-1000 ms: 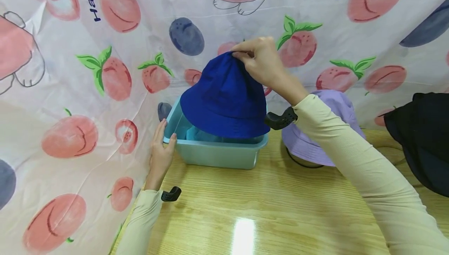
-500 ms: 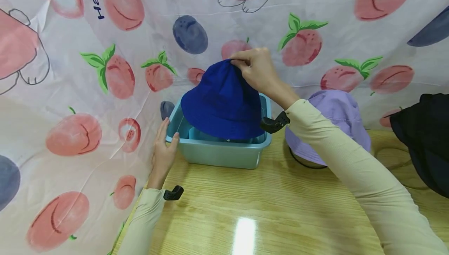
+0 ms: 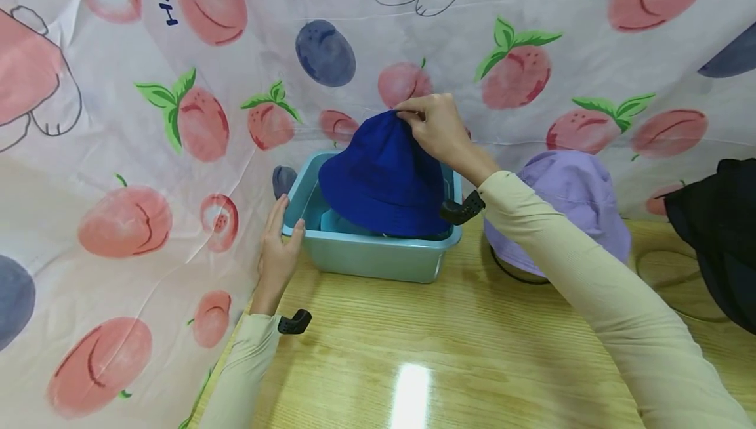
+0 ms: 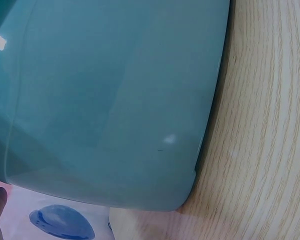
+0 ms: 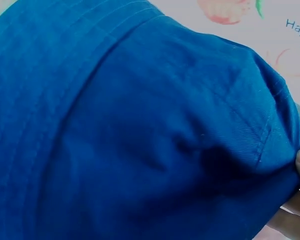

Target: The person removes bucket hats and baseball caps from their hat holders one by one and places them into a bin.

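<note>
A blue bucket hat [image 3: 386,180] hangs brim-down over the light-blue plastic basin [image 3: 378,258], its brim overlapping the basin's opening in the head view. My right hand [image 3: 436,128] pinches the top of the crown between thumb and fingers. In the right wrist view the hat's cloth [image 5: 140,115] fills most of the picture, with the pinching fingertips at the right edge. At the basin's left end, my left hand [image 3: 277,258] rests against the rim with its fingers straight. The left wrist view shows the basin's side wall [image 4: 105,100] close up. Something lighter blue inside the basin is mostly hidden by the hat.
A lavender bucket hat [image 3: 567,206] stands right of the basin, partly behind my right sleeve, on a stand with a dark ring base. Farther right is a black hat [image 3: 720,239] on another stand. A fruit-print cloth [image 3: 207,127] hangs behind and left of the wooden table [image 3: 366,337].
My right hand has lowered the blue hat toward the basin. The left hand has stayed at the basin's left rim, and the head view has shifted slightly.
</note>
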A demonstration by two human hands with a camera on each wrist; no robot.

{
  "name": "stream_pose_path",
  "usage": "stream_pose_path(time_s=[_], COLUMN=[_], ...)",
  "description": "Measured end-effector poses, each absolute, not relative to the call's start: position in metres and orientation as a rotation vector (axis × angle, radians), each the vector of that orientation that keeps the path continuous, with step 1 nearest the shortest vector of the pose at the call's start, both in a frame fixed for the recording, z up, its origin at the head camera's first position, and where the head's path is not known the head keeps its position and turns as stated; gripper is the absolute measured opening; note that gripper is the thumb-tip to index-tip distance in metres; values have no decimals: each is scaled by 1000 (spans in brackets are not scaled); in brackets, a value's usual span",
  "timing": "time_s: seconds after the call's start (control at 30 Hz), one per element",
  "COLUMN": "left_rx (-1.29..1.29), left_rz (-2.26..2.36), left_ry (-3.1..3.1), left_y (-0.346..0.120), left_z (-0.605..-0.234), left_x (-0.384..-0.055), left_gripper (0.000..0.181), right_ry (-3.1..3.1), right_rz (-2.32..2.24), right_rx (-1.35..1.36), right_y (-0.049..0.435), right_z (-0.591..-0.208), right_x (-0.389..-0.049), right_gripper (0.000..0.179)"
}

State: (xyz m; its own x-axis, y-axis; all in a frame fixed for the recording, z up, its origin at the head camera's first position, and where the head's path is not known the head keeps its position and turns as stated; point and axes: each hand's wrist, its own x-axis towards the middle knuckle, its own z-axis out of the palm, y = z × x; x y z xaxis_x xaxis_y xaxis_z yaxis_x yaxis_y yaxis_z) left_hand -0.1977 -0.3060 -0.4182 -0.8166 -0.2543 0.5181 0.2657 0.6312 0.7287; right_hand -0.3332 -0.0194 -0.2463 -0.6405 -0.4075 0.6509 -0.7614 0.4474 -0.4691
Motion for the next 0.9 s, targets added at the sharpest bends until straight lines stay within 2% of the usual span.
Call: stream_pose_path(time_s=[0.6,0.9], left_rx=[-35,-22], left_rz=[-1127,-1134], left_ry=[-2219,-2232], left_y=[-304,-304], left_z=[-418,-418], left_x=[-198,-197], left_gripper=[56,56], right_ry=[-2262,-2405], right_rz=[948,876], right_rx=[971,837], right_y=[-19,-9], right_z=[-274,-280], right_x=[-341,-347], right_gripper=[18,18])
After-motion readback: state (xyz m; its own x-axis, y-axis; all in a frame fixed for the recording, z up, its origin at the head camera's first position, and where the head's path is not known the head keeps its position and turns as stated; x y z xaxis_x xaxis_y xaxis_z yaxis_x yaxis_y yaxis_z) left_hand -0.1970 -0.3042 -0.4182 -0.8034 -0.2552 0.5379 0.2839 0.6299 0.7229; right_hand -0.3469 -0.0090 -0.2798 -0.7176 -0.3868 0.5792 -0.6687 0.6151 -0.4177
